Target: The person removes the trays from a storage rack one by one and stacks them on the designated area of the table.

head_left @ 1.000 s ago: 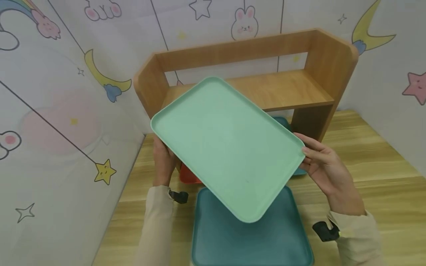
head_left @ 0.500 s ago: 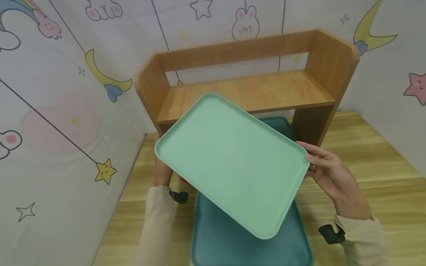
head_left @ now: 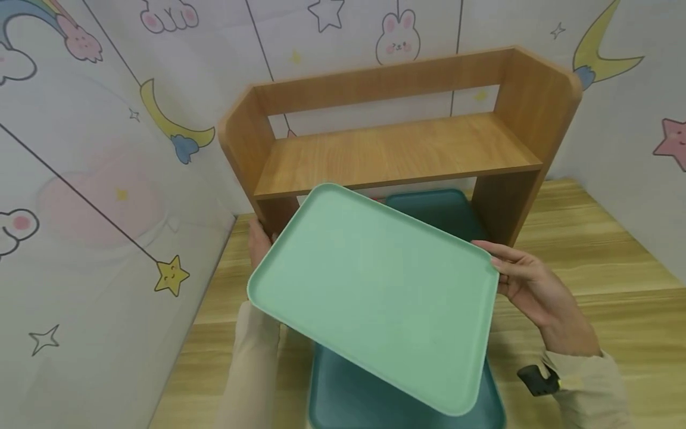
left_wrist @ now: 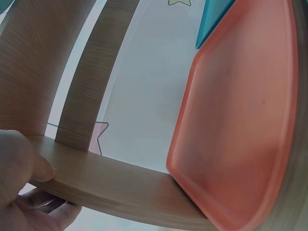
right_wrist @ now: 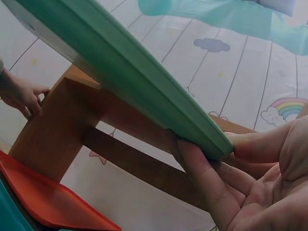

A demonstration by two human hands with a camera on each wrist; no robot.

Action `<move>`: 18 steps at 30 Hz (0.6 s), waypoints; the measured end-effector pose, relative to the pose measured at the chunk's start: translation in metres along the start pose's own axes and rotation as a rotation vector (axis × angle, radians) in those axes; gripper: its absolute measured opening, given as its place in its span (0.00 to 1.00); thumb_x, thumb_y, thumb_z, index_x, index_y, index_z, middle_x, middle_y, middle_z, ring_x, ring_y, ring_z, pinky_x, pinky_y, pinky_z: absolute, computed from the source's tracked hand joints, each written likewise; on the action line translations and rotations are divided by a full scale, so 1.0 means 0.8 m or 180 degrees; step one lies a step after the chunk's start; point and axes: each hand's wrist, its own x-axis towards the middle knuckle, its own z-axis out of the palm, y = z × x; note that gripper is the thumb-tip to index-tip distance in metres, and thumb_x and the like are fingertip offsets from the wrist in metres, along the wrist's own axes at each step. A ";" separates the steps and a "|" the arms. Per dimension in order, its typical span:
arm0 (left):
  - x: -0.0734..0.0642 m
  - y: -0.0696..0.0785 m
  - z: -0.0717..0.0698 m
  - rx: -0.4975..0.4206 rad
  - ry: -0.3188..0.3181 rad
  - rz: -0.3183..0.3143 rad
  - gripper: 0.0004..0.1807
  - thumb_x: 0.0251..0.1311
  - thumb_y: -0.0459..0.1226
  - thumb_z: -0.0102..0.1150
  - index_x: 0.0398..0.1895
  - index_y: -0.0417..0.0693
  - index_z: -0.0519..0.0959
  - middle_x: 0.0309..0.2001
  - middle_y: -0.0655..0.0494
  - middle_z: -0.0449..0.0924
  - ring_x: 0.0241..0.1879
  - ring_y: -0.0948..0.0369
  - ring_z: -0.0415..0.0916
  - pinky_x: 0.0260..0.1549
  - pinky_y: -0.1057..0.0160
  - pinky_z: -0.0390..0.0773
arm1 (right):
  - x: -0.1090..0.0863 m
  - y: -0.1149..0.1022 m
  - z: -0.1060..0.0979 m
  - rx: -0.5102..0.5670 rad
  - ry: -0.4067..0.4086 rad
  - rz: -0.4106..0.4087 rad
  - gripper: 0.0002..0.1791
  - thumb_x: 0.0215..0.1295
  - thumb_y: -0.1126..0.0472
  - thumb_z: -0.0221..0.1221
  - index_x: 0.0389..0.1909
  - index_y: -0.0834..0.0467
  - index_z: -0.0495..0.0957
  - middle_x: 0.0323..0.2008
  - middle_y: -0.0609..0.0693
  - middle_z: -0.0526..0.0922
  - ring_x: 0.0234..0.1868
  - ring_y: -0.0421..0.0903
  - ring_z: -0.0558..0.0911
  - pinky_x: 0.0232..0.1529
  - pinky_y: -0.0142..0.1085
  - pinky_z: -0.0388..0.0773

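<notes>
A light green tray (head_left: 375,292) is tilted in the air in front of the wooden desk shelf (head_left: 396,155). At its right-hand corner my right hand (head_left: 538,292) pinches the rim, thumb on one face and fingers on the other, as the right wrist view shows. Behind the tray, partly hidden in the head view, my left hand (head_left: 259,241) holds the shelf's left side panel. The left wrist view has the thumb (left_wrist: 43,171) on one side of that panel and fingers on the other. Under the shelf an orange-red tray (left_wrist: 236,110) lies beside a teal tray (head_left: 436,211).
Another teal tray (head_left: 370,387) lies on the wood-grain table (head_left: 589,256) at the near edge, partly covered from view by the green tray. White walls (head_left: 107,179) with cartoon prints stand at the left, back and right.
The green tray has come down and toward me, turning flatter, with my right hand moving slightly down and right. More of the shelf and the teal tray beneath shows. My left hand stays at the panel.
</notes>
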 end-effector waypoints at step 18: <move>-0.009 0.013 -0.004 0.0041 -0.0028 -0.0016 0.24 0.61 0.26 0.43 0.62 0.32 0.59 0.57 0.33 0.68 0.59 0.41 0.67 0.60 0.44 0.67 | -0.026 0.007 -0.033 -0.0476 0.0023 0.0389 0.27 0.74 0.74 0.30 0.65 0.58 0.69 0.56 0.50 0.81 0.52 0.44 0.82 0.48 0.36 0.80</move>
